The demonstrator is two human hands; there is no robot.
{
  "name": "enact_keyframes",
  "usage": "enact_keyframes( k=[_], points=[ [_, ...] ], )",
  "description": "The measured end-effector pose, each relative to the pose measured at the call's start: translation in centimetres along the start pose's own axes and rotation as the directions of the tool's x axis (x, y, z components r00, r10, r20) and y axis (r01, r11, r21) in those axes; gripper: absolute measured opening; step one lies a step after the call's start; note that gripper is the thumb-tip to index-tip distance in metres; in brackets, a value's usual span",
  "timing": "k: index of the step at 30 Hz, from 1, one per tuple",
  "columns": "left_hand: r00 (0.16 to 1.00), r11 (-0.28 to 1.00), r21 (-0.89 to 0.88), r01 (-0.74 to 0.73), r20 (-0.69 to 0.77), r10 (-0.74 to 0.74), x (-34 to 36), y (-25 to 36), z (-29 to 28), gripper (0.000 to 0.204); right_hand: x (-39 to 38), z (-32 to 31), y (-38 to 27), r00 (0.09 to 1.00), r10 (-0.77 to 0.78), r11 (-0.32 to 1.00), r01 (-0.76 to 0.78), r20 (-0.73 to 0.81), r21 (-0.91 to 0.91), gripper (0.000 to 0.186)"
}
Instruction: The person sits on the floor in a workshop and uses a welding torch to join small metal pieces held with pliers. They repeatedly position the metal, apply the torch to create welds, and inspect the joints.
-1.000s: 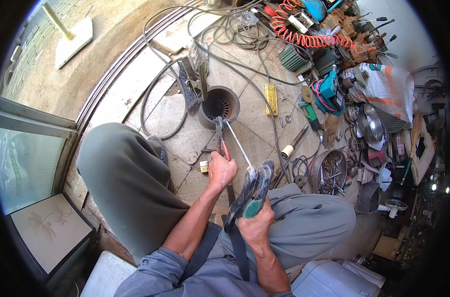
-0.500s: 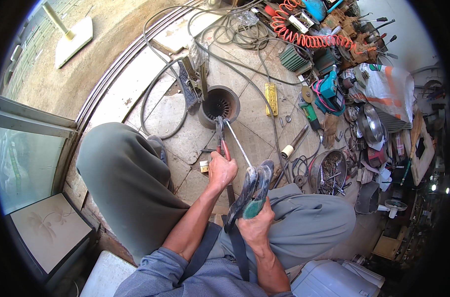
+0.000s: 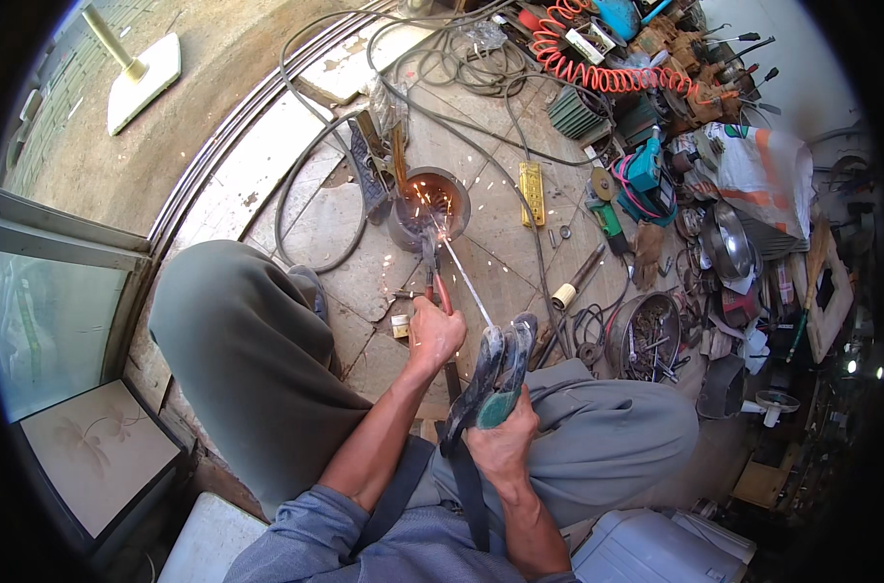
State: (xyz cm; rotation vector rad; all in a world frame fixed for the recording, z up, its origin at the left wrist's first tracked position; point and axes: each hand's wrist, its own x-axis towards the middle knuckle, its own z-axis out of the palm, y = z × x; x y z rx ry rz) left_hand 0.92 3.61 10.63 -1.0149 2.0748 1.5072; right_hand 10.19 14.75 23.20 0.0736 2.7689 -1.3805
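My left hand (image 3: 435, 332) is closed round the red handles of a pair of pliers (image 3: 442, 291), whose jaws reach the near rim of an upright metal cylinder (image 3: 457, 210). In my right hand (image 3: 505, 440) is a dark welding electrode holder (image 3: 501, 374) with a green patch. A pale welding rod (image 3: 468, 279) runs from the holder to the cylinder's rim, by the plier jaws. Orange sparks fly there and the inside of the cylinder glows. A metal clamp (image 3: 395, 160) stands at its far left edge. What the jaws grip is hidden by glare and smoke.
Dark cables (image 3: 311, 180) loop over the tiled floor. Right of the cylinder lie a yellow power strip (image 3: 531, 194), a green angle grinder (image 3: 612, 228) and a metal bowl (image 3: 646, 335) of small parts. Coiled orange hose (image 3: 617, 76) and machine parts crowd the far right.
Sparks and an orange glow have appeared at the rod's tip and inside the cylinder. Both hands, the pliers and the holder stay almost where they were.
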Motion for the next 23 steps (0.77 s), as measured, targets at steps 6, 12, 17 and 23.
enact_keyframes(
  k=[6, 12, 17, 23],
  points=[
    [1.000, 1.000, 0.008, 0.001, 0.002, -0.001, 0.0, -0.1, 0.0, 0.063, -0.1, 0.2, 0.2, 1.000, -0.010, 1.000, 0.010, -0.012, -0.013, 0.028],
    [1.000, 0.999, 0.049, 0.002, -0.017, -0.001, 0.4, -0.7, 0.3, 0.057, 0.0, 0.5, 0.7, 0.918, -0.364, 0.844, 0.396, 0.156, -0.360, 0.020],
    [1.000, 0.999, 0.034, -0.006, -0.008, 0.007, 0.3, -0.4, 0.4, 0.058, 3.0, -2.5, 0.2, 0.799, 0.575, 0.468, -0.495, 0.173, 0.732, 0.006],
    [1.000, 1.000, 0.018, 0.020, -0.009, -0.019, 0.0, 0.0, 0.0, 0.060, 1.6, -5.9, 2.5, 0.966, 0.011, 1.000, -0.010, -0.258, 0.004, 0.020]
  ],
)
